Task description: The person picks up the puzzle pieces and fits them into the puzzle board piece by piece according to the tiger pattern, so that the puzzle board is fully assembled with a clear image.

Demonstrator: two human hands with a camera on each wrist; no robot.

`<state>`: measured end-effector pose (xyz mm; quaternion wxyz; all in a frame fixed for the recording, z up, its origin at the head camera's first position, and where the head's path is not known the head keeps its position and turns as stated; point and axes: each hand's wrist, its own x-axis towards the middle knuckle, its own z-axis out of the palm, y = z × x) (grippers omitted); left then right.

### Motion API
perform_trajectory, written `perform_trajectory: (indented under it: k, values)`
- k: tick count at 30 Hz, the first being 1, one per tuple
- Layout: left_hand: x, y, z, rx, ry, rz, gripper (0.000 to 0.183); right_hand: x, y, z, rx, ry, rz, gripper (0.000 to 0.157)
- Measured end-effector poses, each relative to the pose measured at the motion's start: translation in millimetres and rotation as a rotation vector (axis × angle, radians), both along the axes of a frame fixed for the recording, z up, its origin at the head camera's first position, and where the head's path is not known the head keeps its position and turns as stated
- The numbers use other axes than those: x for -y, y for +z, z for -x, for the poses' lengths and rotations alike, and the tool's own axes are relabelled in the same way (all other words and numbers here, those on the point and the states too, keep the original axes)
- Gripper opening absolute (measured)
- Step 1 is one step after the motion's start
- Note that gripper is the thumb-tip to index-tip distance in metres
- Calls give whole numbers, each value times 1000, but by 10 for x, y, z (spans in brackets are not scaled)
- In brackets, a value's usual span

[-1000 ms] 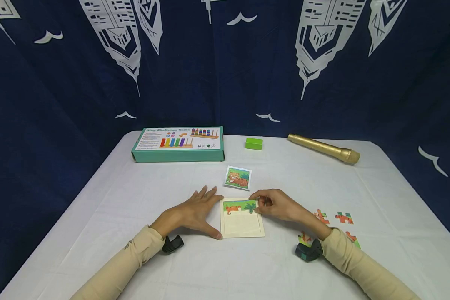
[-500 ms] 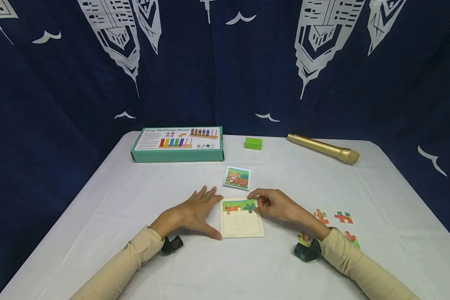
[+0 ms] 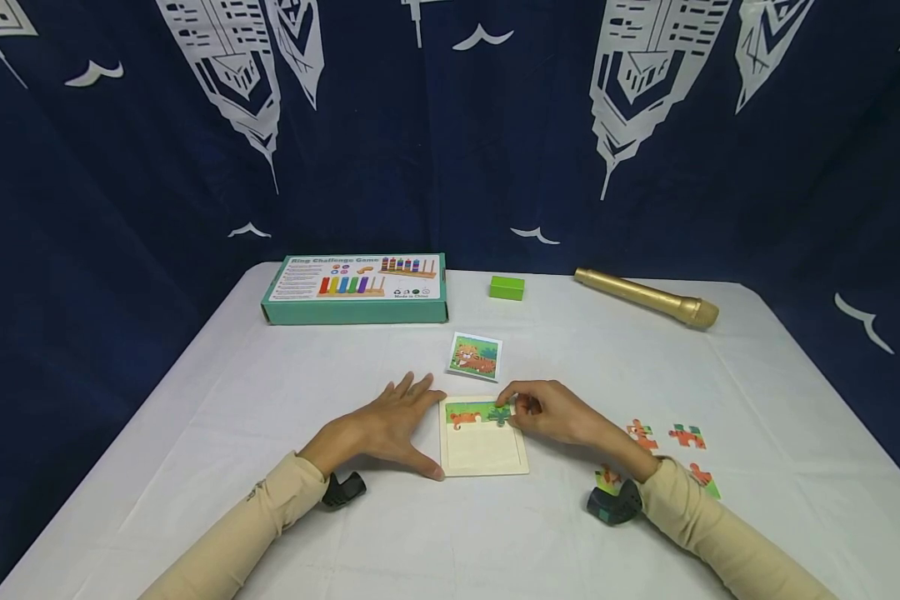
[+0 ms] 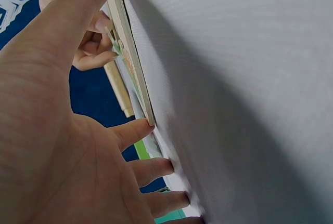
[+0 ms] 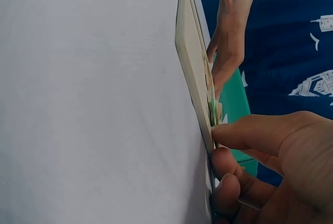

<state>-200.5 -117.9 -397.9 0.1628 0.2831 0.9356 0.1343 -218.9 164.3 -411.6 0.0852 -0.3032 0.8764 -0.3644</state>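
Note:
A square wooden puzzle tray (image 3: 483, 454) lies on the table, pieces along its top showing green ground and an orange animal part (image 3: 465, 414). My left hand (image 3: 390, 423) is spread at its left side, thumb at the lower left corner and index fingertip at the upper left; the left wrist view shows this fingertip (image 4: 140, 129) against the edge. At the tray's upper right corner my right hand (image 3: 558, 408) pinches a green puzzle piece with a palm plant (image 3: 499, 414) between thumb and index finger. In the left wrist view that piece (image 4: 115, 42) stands tilted, one edge raised.
Loose puzzle pieces (image 3: 687, 436) lie right, some partly behind the right wrist. A tiger picture card (image 3: 476, 357) lies beyond the tray. Farther back are a teal game box (image 3: 356, 312), a green block (image 3: 507, 288) and a gold microphone (image 3: 645, 297).
My right index fingertip has come down from the tray's top rim onto the palm piece, which has shifted slightly and tilted. The left hand has stayed in place.

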Motion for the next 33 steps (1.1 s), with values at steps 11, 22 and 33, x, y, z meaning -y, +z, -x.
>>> perform_trajectory:
  k: [11, 22, 33]
  values:
    - [-5, -3, 12, 0, -7, 0, 111, -15, -7, 11, -15, -7, -15, 21]
    - [-7, -9, -9, 13, 3, 0, 111, -62, 98, -59, -26, -38, -18, 18]
    - [-3, 3, -3, 4, 0, 1, 111, -603, 205, -101, -143, -162, 73, 30]
